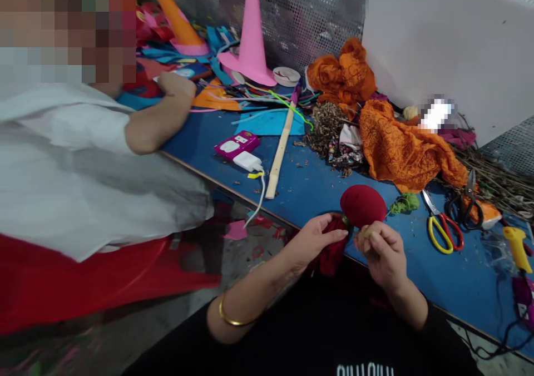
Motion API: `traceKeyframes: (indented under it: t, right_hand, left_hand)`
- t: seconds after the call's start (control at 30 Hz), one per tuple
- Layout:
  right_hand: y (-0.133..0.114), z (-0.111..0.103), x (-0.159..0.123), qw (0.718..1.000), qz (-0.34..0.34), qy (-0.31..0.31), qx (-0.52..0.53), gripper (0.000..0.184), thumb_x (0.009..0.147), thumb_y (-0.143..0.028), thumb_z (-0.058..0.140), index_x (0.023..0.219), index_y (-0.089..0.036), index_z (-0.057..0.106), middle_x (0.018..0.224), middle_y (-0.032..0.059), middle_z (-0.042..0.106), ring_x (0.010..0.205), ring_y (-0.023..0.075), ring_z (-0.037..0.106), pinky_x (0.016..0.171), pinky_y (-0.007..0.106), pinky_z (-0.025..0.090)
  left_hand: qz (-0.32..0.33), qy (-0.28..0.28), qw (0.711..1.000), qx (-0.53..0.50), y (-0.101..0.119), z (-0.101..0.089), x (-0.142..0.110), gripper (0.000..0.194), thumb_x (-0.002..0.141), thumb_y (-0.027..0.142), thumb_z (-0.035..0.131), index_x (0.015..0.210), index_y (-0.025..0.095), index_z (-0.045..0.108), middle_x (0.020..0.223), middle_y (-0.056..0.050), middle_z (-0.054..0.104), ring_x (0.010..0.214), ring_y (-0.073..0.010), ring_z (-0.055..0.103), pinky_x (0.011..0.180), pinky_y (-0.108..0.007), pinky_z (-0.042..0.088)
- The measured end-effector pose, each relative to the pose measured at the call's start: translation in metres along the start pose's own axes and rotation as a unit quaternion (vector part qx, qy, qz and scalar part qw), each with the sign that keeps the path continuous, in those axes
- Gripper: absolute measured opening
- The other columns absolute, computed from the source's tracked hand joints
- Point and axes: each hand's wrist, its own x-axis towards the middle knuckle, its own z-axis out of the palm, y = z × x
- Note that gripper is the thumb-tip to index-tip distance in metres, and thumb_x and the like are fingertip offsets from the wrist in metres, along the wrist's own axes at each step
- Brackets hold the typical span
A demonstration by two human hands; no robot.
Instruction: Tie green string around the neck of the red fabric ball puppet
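A stuffed ball of dark red cloth [362, 204] rests at the near edge of the blue table [317, 189]. Its loose red tail hangs below the edge. My left hand [315, 241] is closed around that gathered tail just under the ball. My right hand [381, 248] is pinched shut at the ball's neck, where a bit of green thread shows. A small tuft of green yarn [404, 202] lies just right of the ball.
Yellow-and-red scissors [443, 227], black scissors [467, 203] and a yellow glue gun [517, 248] lie to the right. Orange cloth [404, 145], dry twigs, a wooden stick [279, 153], a pink phone [237, 144] with charger and felt cones [251, 36] fill the table. Another person in white sits at left.
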Motion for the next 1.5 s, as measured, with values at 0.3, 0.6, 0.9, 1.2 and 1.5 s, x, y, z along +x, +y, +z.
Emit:
traceKeyframes:
  t: [0.3,0.6,0.9,1.2,1.5]
  right_hand:
    - [-0.006,0.001,-0.021,0.995,0.052,0.085,-0.027,0.034,0.086,-0.037,0.061,0.059,-0.019,0.054,0.052,-0.0031,0.038,0.052,0.0120,0.032,0.051,0.028,0.026]
    - [-0.002,0.003,-0.027,0.995,0.018,0.045,-0.081,0.035,0.092,-0.037,0.054,0.061,-0.019,0.052,0.056,-0.0018,0.044,0.055,0.0130,0.039,0.055,0.028,0.031]
    - [-0.047,0.002,0.013,0.941,-0.047,-0.179,-0.284,0.029,0.096,-0.031,0.047,0.074,-0.019,0.062,0.075,0.0051,0.067,0.074,0.0164,0.061,0.072,0.030,0.048]
    - [-0.062,0.003,0.055,0.924,0.063,-0.200,-0.319,0.028,0.091,-0.028,0.055,0.068,-0.016,0.066,0.065,0.0014,0.068,0.061,0.0123,0.059,0.060,0.023,0.043]
    - [-0.060,0.002,0.068,0.920,0.087,-0.213,-0.316,0.028,0.087,-0.028,0.057,0.064,-0.016,0.066,0.065,0.0032,0.069,0.062,0.0137,0.061,0.063,0.025,0.045]
  left_hand:
    - [-0.038,0.010,0.999,-0.030,-0.002,-0.003,-0.001,0.052,0.057,0.031,0.086,0.100,0.012,0.065,0.089,-0.006,0.070,0.076,-0.0151,0.064,0.074,-0.027,0.049]
    - [0.003,0.036,0.997,0.073,-0.011,-0.009,0.007,0.044,0.062,0.031,0.079,0.098,0.013,0.063,0.086,-0.005,0.070,0.078,-0.0171,0.064,0.076,-0.030,0.049]
    - [0.109,0.005,0.911,0.397,-0.011,-0.010,0.008,0.022,0.078,0.039,0.059,0.080,0.016,0.057,0.070,0.001,0.059,0.069,-0.0157,0.053,0.063,-0.025,0.042]
    - [0.116,0.025,0.835,0.537,-0.009,-0.008,-0.002,0.011,0.082,0.028,0.055,0.084,0.019,0.061,0.081,-0.001,0.067,0.075,-0.0191,0.060,0.066,-0.028,0.041]
    - [0.073,0.007,0.786,0.614,0.003,0.003,-0.011,0.020,0.084,0.026,0.052,0.100,0.020,0.063,0.098,-0.008,0.071,0.091,-0.0265,0.066,0.072,-0.031,0.045]
